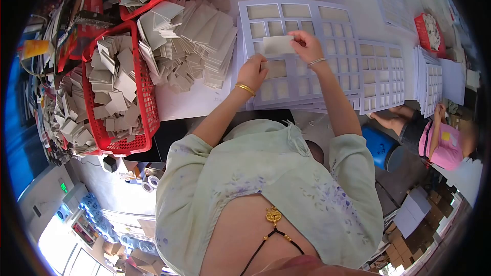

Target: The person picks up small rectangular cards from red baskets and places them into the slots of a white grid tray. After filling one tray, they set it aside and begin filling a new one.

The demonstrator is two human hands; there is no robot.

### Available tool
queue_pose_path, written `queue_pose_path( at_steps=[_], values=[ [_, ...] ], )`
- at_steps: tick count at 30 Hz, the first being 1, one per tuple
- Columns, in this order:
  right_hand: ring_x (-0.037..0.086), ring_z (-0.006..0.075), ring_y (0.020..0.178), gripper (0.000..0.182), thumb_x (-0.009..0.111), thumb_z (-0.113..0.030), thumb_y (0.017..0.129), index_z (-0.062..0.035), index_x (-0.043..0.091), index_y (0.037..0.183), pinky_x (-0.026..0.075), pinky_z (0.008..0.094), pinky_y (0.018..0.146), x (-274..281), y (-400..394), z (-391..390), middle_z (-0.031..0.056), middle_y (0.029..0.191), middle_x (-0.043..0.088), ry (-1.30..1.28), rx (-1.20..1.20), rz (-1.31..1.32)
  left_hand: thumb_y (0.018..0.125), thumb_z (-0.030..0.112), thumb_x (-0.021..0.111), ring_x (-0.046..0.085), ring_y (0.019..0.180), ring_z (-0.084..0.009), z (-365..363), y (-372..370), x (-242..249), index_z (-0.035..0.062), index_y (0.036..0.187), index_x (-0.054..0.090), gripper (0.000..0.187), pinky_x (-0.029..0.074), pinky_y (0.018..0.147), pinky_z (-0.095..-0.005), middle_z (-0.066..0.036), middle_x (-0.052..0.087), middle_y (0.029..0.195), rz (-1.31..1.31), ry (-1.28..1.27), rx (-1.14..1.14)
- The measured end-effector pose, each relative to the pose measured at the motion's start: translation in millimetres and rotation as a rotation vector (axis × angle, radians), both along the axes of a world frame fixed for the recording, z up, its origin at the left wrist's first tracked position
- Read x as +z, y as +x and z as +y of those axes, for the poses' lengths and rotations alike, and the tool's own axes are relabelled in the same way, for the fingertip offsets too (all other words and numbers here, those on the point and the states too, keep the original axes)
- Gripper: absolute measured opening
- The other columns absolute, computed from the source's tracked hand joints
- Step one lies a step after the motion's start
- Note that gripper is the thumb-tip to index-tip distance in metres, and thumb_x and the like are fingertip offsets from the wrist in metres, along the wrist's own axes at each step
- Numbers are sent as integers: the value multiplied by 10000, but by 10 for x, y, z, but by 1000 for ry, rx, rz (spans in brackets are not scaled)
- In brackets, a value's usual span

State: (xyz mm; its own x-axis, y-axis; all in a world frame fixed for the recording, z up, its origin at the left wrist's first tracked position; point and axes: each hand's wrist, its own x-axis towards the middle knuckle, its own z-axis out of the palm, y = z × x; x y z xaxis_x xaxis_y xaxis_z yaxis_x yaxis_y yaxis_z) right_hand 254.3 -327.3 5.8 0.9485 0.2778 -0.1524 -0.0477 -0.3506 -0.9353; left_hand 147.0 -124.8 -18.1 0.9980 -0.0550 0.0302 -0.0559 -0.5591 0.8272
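Note:
My right hand pinches the right end of a pale grey rectangular card piece. The piece hovers over, or rests on, a white multi-window frame sheet, whose rectangular openings show grey-beige panels. Just below the card's left end, my left hand is closed over the sheet's left part, fingers curled together. What lies between those fingertips, if anything, is hidden. Beneath this top sheet lies a stack of similar sheets.
Loose card pieces are heaped left of the sheet. Two red plastic baskets full of pieces stand beyond. More frame sheets lie at right, near another red basket. A person in a pink top works at far right, by a blue drum.

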Motion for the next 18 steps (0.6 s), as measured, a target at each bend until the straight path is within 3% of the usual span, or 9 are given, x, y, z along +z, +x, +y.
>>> queue_pose_path(
  at_steps=[3, 6, 9, 12, 17, 18],
  values=[
    [582, 77, 634, 263, 630, -81, 807, -82, 639, 1070, 488, 234, 593, 12, -15, 66, 19, 773, 641, -50, 16, 13, 720, 66, 683, 587, 840, -331, -34, -80, 264, 62, 1062, 510, 383, 507, 667, -430, -121, 576, 928, 74, 56, 68],
    [589, 86, 623, 256, 628, -82, 810, -83, 639, 1066, 490, 238, 580, 17, -48, 105, 25, 770, 640, -92, 37, 11, 749, 48, 646, 598, 764, -269, 26, -236, 418, 79, 1011, 565, 275, 493, 648, -379, -69, 569, 985, -2, 101, 201],
    [593, 92, 622, 246, 625, -81, 811, -83, 639, 1056, 489, 242, 580, -48, -56, 170, 36, 769, 643, -117, 54, 13, 757, 86, 616, 561, 999, -277, 163, -341, 401, 96, 977, 587, 222, 498, 740, -413, -54, 575, 1027, -74, 314, -17],
    [603, 113, 635, 239, 627, -73, 799, -79, 637, 1038, 492, 260, 594, -168, -41, 249, 57, 775, 648, -158, 66, -34, 740, 81, 606, 525, 1059, -264, 175, -399, 168, 143, 1004, 593, 271, 447, 801, -415, -6, 582, 1098, -214, 440, -206],
    [619, 206, 686, 212, 634, -73, 764, -84, 633, 976, 502, 334, 643, -178, -92, 369, 76, 800, 625, -443, 96, -365, 715, 49, 625, 527, 1055, -262, 182, -473, 275, 140, 986, 598, 286, 422, 827, -413, -8, 599, 1072, -259, 347, -146],
    [618, 228, 700, 197, 632, -75, 764, -89, 631, 960, 502, 351, 654, -161, -109, 388, 81, 816, 619, -398, 71, -371, 715, 41, 628, 530, 1048, -259, 223, -491, 310, 135, 983, 598, 286, 423, 824, -405, -9, 601, 1065, -265, 300, -112]
  ],
)
